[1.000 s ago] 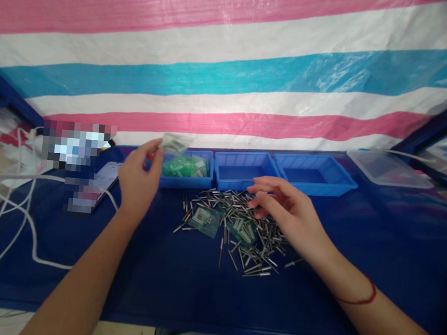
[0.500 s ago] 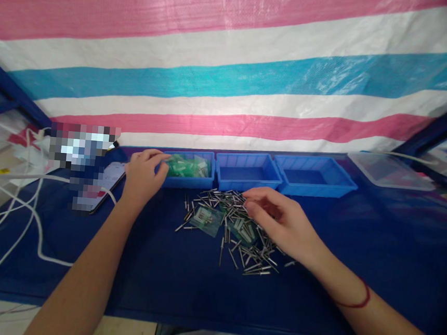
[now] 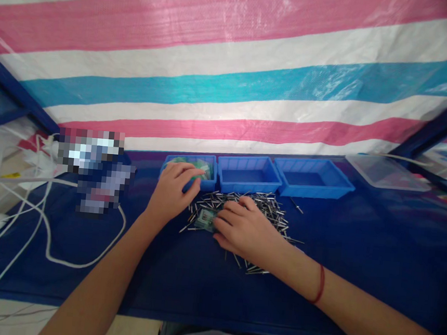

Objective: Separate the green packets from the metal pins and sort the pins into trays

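Left hand: the left hand (image 3: 176, 189) is palm down at the front of the left bin (image 3: 207, 185), thumb and fingers parted, with the bin's blue showing between them.
Right hand: the right hand (image 3: 243, 229) bends its fingers down over the pile of pins (image 3: 270, 208), fingertips just beside a small bag (image 3: 206, 219); whether it grips anything cannot be told.
Pins: thin metal pins lie heaped on the desk (image 3: 182, 284) in front of the bins, partly under the right hand, with one loose pin (image 3: 297, 205) off to the right.
Small bag: flat at the left side of the pile, its right end hidden by the fingers.
Bins: three blue ones in a row; green bags (image 3: 197, 163) fill the left bin, with the middle bin (image 3: 248, 185) and right bin (image 3: 317, 190) alongside.
Wristband: a red wristband (image 3: 320, 284) circles the right wrist.
Far right: a clear plastic lid (image 3: 387, 174) lies on the desk.
Left side: white cables (image 3: 48, 235) loop across the desk.
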The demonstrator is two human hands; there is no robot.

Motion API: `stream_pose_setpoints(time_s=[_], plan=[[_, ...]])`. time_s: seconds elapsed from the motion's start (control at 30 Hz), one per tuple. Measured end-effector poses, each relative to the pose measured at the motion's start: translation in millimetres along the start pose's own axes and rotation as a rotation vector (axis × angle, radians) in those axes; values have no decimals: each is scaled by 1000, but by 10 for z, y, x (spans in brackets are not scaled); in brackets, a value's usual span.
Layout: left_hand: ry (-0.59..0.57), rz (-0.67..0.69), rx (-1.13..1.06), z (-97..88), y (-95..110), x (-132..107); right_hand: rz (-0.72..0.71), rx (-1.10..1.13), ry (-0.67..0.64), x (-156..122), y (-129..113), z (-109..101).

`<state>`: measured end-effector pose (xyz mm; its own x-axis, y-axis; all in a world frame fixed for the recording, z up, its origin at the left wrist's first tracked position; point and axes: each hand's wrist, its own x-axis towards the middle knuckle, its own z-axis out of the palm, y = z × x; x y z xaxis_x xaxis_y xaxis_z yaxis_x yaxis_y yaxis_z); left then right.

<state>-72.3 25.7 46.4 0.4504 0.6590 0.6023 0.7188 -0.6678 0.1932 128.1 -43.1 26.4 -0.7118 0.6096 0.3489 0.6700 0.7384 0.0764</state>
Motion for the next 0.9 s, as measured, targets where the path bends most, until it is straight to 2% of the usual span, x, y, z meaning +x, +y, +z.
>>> stream_pose_setpoints(time_s=[0.13, 0.23, 0.37, 0.47, 0.57, 0.8, 0.9], plan=[[9, 32, -153, 36, 100, -45, -25, -59, 123, 8, 18, -7], [25, 62, -342, 75, 192, -92, 33, -16, 219, -4, 66, -42], [-49, 56, -445, 151, 296, -130, 242, 256, 297, -71, 201, -80], [-143, -51, -443, 206, 350, -139, 450, 574, 311, -142, 303, -75], [-162, -174, -474, 229, 402, -137, 600, 791, 349, -197, 362, -58], [-323, -195, -476, 182, 497, -107, 735, 990, 471, -206, 375, -20], [-344, -200, -493, 189, 491, -113, 774, 1078, 488, -189, 372, -26]])
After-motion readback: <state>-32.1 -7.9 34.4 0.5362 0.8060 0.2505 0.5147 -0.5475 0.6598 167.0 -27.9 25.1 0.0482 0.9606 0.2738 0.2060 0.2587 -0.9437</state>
